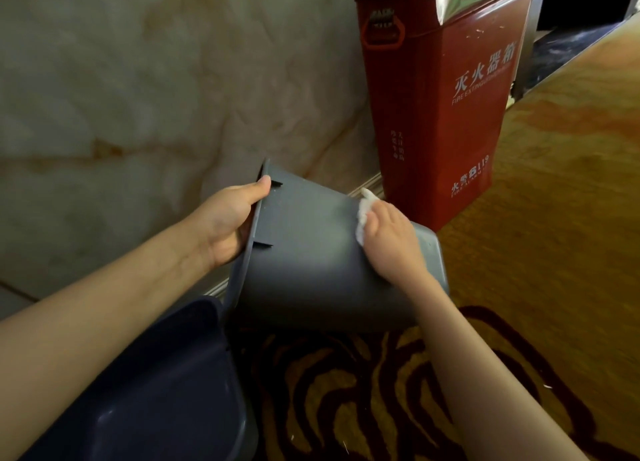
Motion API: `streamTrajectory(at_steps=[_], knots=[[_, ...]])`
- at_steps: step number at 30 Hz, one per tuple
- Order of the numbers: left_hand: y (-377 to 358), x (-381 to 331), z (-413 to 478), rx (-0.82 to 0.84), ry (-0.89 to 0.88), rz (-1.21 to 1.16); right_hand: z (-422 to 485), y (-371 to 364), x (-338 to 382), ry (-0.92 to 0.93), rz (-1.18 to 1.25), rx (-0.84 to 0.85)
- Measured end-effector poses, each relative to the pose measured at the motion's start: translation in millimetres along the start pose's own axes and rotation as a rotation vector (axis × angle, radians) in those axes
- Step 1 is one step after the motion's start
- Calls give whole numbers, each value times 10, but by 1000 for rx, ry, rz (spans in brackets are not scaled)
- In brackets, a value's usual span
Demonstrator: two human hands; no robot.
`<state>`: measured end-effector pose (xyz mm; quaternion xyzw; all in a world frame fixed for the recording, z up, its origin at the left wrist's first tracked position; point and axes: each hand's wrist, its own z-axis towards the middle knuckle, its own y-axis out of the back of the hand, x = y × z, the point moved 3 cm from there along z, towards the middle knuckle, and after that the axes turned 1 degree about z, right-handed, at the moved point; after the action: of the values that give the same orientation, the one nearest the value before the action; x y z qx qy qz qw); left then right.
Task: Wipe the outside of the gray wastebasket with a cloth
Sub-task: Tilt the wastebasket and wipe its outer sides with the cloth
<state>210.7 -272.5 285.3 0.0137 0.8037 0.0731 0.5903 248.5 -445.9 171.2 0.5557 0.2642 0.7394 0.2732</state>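
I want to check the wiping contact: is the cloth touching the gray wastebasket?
Touching. The head view shows the right hand pressing the white cloth flat against the wastebasket side, with no gap visible between them.

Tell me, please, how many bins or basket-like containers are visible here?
2: the gray wastebasket, tipped sideways between both hands, and a darker blue bin at lower left, partly cut off. The red fire extinguisher box behind is not counted.

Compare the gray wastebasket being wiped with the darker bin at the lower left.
The gray wastebasket is tipped on its side, held by the left hand at its rim; the dark bin is untouched. The wastebasket is lighter gray, the bin dark bluish. Both look like smooth plastic.
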Motion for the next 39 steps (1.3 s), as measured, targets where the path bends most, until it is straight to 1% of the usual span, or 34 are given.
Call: streamTrajectory(at_steps=[2,4,9,10,11,12,15,16,18,21,25,30,32,35,37,39], knots=[[35,17,18,-11,12,1,-138,38,-286,-82,48,-32],[8,17,30,0,12,-4,-226,45,-454,-118,74,-54],[-79,-24,40,30,30,24,-385,24,-518,-256,114,-147],[-68,-22,39,38,40,24,-411,23,-490,-262,134,-144],[-58,-17,39,49,50,18,-437,20,-430,-235,169,-123],[-48,-12,37,65,57,5,-461,14,-323,-166,204,-91],[-43,-1,24,129,68,-61,-585,-60,224,183,196,-15],[-44,3,19,151,76,-78,-622,-75,397,260,198,-1],[-27,11,10,188,92,-85,-656,-76,638,341,232,23],[24,33,1,237,107,-87,-614,-16,789,406,274,38],[37,44,10,316,108,-91,-487,65,920,439,282,-14],[50,32,24,340,105,-92,-446,86,948,487,304,-8],[52,33,21,332,105,-97,-477,93,934,539,322,11],[62,23,25,253,92,-102,-602,53,877,615,333,68],[66,20,14,217,95,-81,-706,3,792,600,322,82],[75,32,7,197,96,-63,-773,-35,685,546,277,46]])
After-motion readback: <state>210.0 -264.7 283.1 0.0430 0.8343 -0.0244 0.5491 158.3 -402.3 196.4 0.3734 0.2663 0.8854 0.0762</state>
